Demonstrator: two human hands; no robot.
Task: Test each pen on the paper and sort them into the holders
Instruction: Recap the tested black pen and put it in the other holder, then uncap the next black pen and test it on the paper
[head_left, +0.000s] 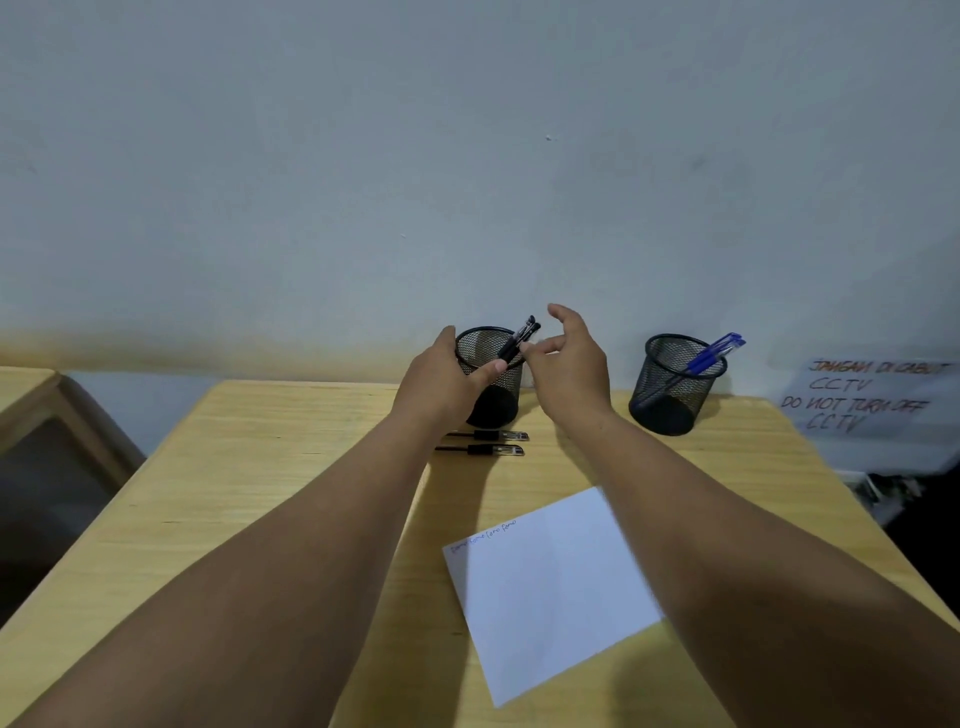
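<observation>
Wooden desk (218, 519), left hand (441, 379) gripping mesh holder (493, 374) — base hidden (scribbles illegible)

Two black mesh holders stand upright at the bench's (260, 493) far edge, the left holder (491, 374) with black pens (519, 340), the right holder (675, 384) with blue pens (711, 356), while two black pens (485, 442) lie beyond the scribbled white paper (550, 592).

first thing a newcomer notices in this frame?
Both hands at the left mesh holder near the table's back edge: the left hand grips its side, the right hand hovers open by the black pens in it. The right mesh holder has blue pens; two black pens lie in front.
</observation>
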